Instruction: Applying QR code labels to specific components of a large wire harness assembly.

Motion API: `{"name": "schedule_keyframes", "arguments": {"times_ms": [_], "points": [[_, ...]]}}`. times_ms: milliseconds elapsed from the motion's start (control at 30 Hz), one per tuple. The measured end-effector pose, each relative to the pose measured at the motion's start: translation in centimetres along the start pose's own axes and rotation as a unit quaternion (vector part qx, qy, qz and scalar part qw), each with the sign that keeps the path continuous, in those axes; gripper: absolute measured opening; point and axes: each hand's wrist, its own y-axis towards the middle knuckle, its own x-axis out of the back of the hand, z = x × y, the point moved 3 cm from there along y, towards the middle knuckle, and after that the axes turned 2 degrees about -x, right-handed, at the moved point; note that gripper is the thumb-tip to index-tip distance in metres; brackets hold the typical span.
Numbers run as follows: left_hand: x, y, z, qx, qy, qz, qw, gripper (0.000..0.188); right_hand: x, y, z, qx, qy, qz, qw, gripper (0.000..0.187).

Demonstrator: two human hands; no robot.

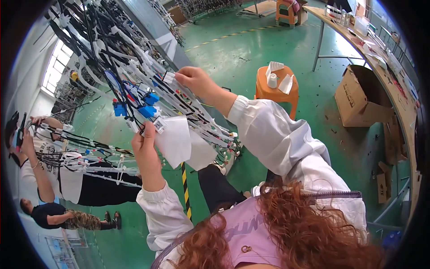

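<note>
The right hand (195, 78) was narrowed to a pinch, thumb and curled fingers holding a white connector (169, 77) at the side of a hanging wiring harness (127, 62). The left hand (147, 145), lower and nearer the body, was nearly closed, its thumb and forefinger together at the edge of a white label sheet (174, 139); whether it also gripped a cable, I could not tell. A small label with a printed square code (160, 126) showed just beside the left thumb.

The harness slanted down from the upper left, past both hands — a thick mass of black and white sleeved cables. Blue connectors (147, 111) hung among them between the hands and to their left. A gray metal post (150, 27) stood behind.

To the right, an orange plastic stool (263, 89) bore a white roll (272, 80) and loose white strips. Beyond it, an open cardboard box (358, 98) sat on the green floor (224, 49) by a long worktable (322, 15). At left, a co-worker (67, 154) held dark cables.
</note>
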Motion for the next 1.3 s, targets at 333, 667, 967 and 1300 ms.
{"name": "schedule_keyframes", "arguments": {"times_ms": [333, 667, 967, 1300], "points": [[-5.8, -3.8, 0.9, -0.042, 0.148, 0.28, 0.948, 0.023, 4.6, -6.8, 6.2, 0.004, 0.148, 0.047, 0.988, 0.023], [-10.3, -2.2, -0.7, -0.074, -0.082, 0.091, 0.99, 0.021, 6.5, -9.6, 11.8, 0.164, -0.122, 0.023, 0.979, 0.014], [-8.5, -1.8, 0.1, -0.147, -0.086, 0.106, 0.98, 0.017, 6.6, -12.4, 11.9, 0.206, -0.315, -0.001, 0.927, 0.028], [-8.1, -1.7, 0.4, -0.032, -0.235, 0.163, 0.958, 0.017, 6.3, -14.0, 10.9, 0.452, -0.396, 0.037, 0.798, 0.02]]}}
